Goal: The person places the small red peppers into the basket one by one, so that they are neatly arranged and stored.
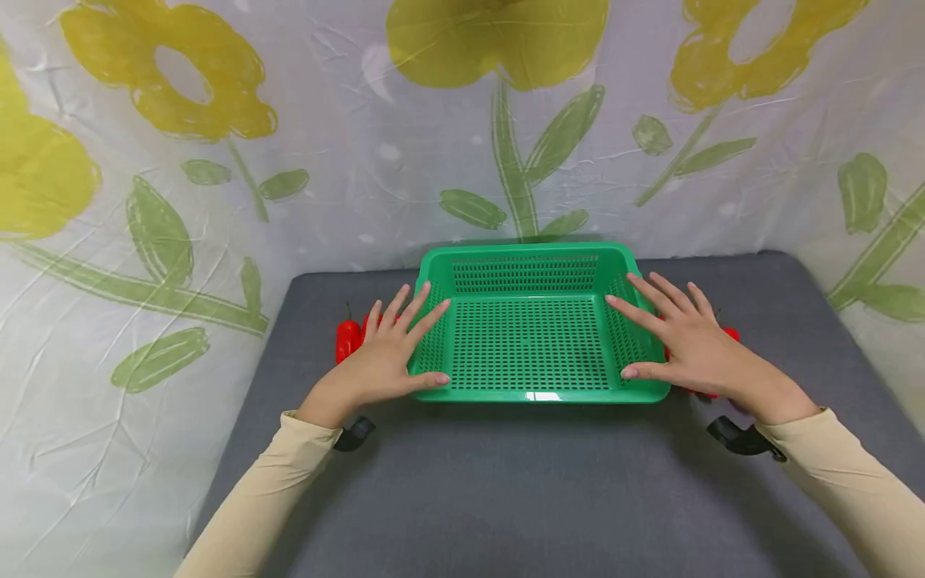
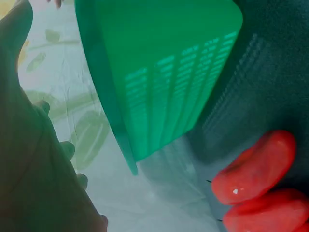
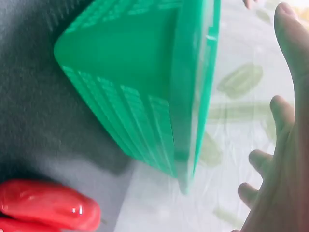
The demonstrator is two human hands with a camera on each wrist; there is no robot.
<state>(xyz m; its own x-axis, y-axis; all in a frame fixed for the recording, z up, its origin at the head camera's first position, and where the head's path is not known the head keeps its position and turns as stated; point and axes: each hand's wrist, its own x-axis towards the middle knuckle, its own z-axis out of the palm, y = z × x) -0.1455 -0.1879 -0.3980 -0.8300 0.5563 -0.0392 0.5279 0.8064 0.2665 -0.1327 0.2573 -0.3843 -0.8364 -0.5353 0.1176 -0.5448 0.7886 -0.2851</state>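
A green plastic basket (image 1: 527, 396) with slotted walls stands on the grey table, and nothing lies in it. Over its left end, my left hand (image 1: 386, 353) is spread with straight fingers. My right hand (image 1: 690, 345) spreads the same way above the right end. Both wrist views show a gap between the hand and the basket's rim, and neither hand holds anything. Red peppers (image 1: 348, 341) lie left of the basket, partly under my left hand; the left wrist view shows red peppers (image 2: 256, 166) close up. More red peppers (image 3: 48, 203) lie on the right side, mostly hidden by my right hand.
The grey cloth-covered table (image 1: 535, 490) extends in front of the basket. A curtain (image 1: 347, 185) with yellow flowers and green leaves hangs behind and at both sides. Black straps (image 1: 354, 434) sit at both wrists, below beige sleeves.
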